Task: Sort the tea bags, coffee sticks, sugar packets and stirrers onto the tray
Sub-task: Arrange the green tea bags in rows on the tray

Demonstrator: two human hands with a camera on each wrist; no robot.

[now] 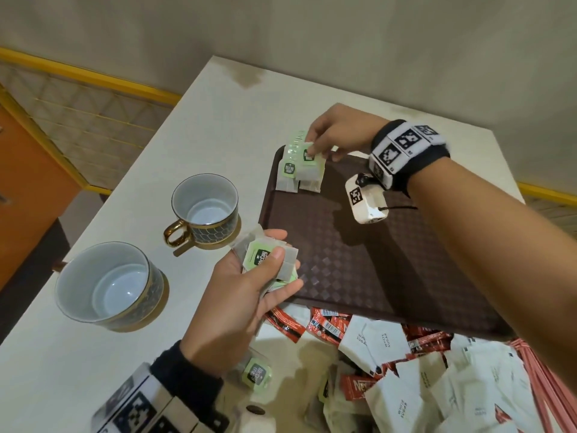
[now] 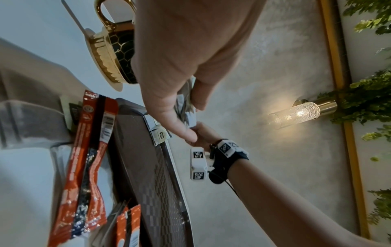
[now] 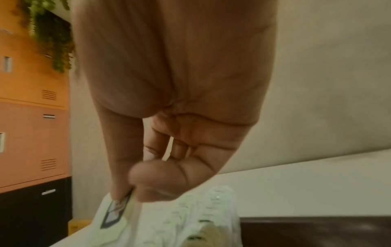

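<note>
The right hand (image 1: 337,132) pinches one tea bag (image 1: 312,154) over the row at the tray's (image 1: 374,260) far left corner. Set it down straight. The left hand (image 1: 246,295) grips the spare tea bags (image 1: 265,260).

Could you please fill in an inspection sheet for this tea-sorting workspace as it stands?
Surface: white table, stained near its far edge.
Job's things: brown tray with a row of tea bags at its far left corner; sugar packets, red coffee sticks and stirrers heaped off the tray.
Clutter: two empty cups left of the tray.
Grippers: right hand pinches a tea bag at the row; left hand holds a bunch of tea bags.
Cables: thin black lead at the right wrist camera.
Surroundings: orange cabinet, wall lamp.
</note>
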